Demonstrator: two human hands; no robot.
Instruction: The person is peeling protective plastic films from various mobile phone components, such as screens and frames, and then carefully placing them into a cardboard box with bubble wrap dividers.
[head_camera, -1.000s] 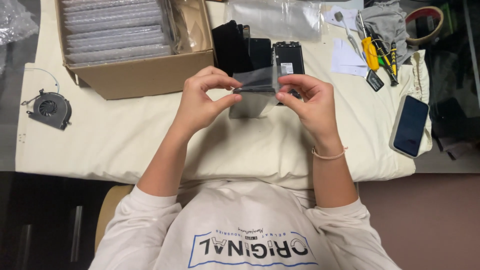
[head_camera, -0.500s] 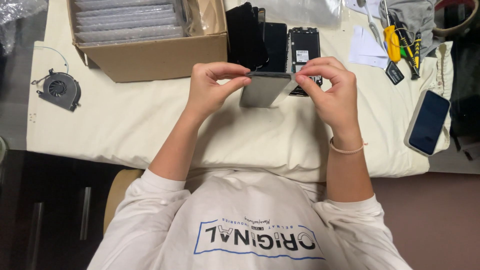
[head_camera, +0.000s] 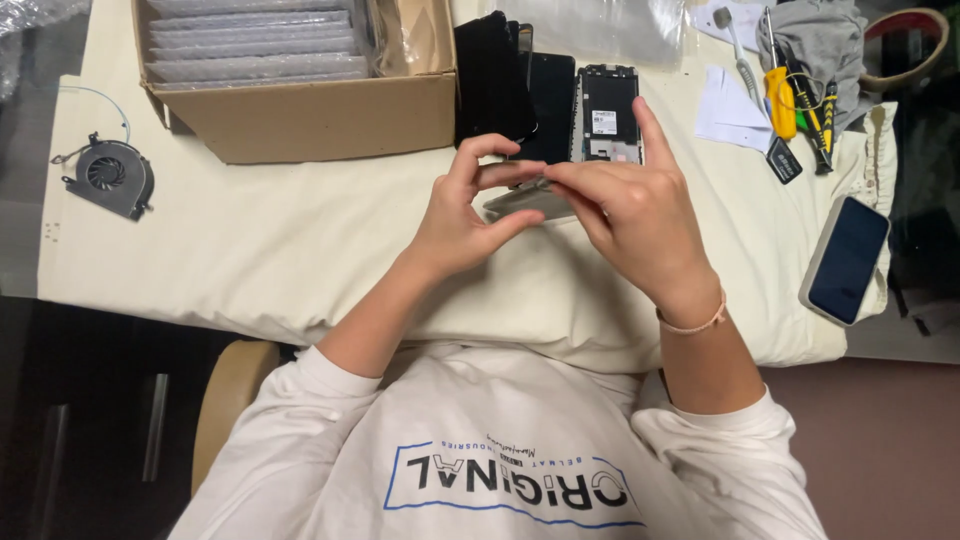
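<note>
Grey flat panel (head_camera: 522, 203), a thin phone-sized part, hangs above the cream cloth-covered table (head_camera: 300, 250), pinched between both hands in front of the cardboard box (head_camera: 310, 115), which holds a row of bubble-wrapped flat packs (head_camera: 255, 40). Left hand (head_camera: 460, 215) grips its left end with thumb beneath and curled fingers on top. Right hand (head_camera: 630, 215) pinches the top edge, forefinger pointing up.
</note>
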